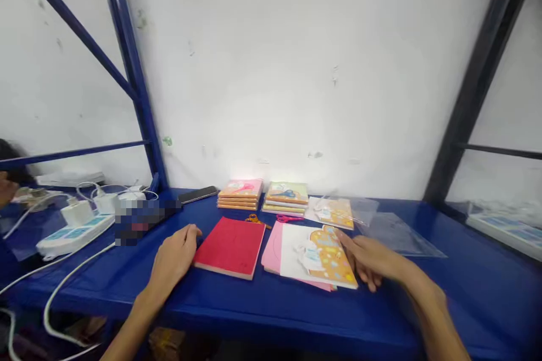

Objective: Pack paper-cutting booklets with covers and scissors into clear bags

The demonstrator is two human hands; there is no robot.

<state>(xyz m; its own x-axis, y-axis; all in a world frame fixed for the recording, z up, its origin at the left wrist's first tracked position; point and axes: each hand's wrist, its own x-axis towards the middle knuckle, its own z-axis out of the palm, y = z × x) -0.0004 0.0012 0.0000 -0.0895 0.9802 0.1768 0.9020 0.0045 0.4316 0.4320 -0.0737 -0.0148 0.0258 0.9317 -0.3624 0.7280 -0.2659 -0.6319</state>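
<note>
My left hand (176, 251) rests on the table beside the left edge of a red notebook (232, 245), its fingers loosely bent and holding nothing I can see. My right hand (366, 256) grips the right edge of a booklet (332, 251) with a white and orange patterned cover, thumb on top and the other fingers curled at the side. Under that booklet lie pink sheets (273, 248). Orange-handled scissors (253, 218) lie behind the red notebook, and pink-handled scissors (288, 218) lie behind the pink sheets.
Two stacks of booklets, left (239, 194) and right (285, 197), stand near the wall. Another booklet (334, 212) and clear plastic sleeves (393, 231) lie at the right. A power strip (78, 234) with chargers and white cables occupies the left. Another person's hand (6, 189) shows at far left.
</note>
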